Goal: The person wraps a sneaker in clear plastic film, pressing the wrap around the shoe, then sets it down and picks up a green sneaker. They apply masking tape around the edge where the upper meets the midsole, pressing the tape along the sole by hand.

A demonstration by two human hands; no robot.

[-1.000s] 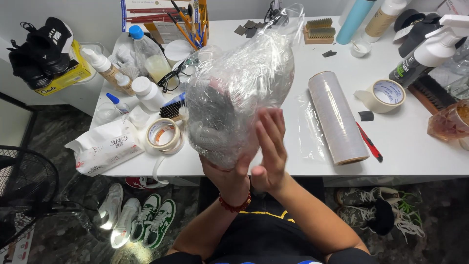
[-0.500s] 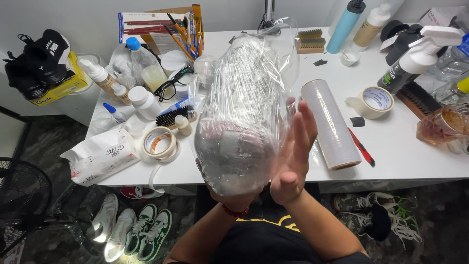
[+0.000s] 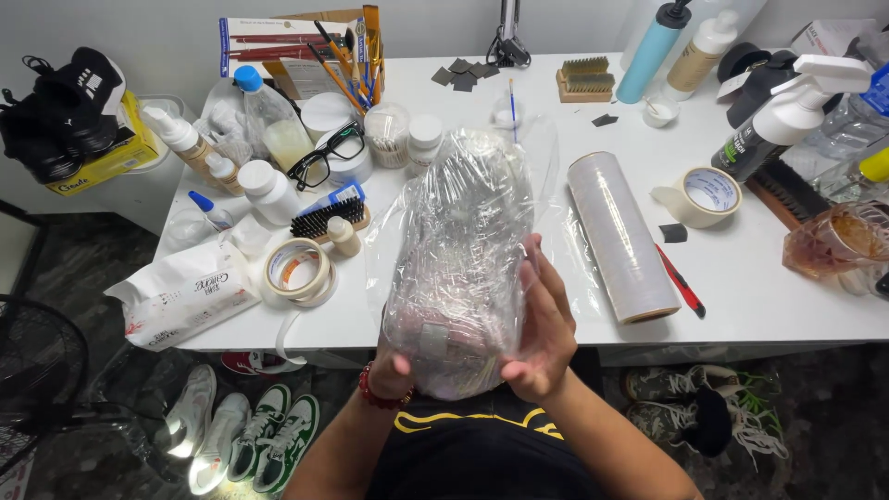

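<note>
Now the wrapped bundle stands more upright than half a sec ago and sits closer to my chest, over the near edge of the bench. My right hand has slid round to the bundle's right side w/ fingers flat and spread, pressing the film down rather than pinching it. A sec ago both hands were low at the bottom end; since then the bundle has turned in my hands. I read that as the film getting smoothed onto the thing, w/ the loose tail of film by the roll of clear wrap still trailing free.

My left hand is mostly hidden under the bundle's lower end; only the wrist w/ a red bracelet shows, so I can't tell how its grip is set, though it seems to carry the weight from below.

What's inside the film is hard to make out: glare and layers blur it, approx shoe-shaped, w/ a greyish patch near the bottom. The roll lies on the bench just right of the bundle, a red cutter beside it.
</note>
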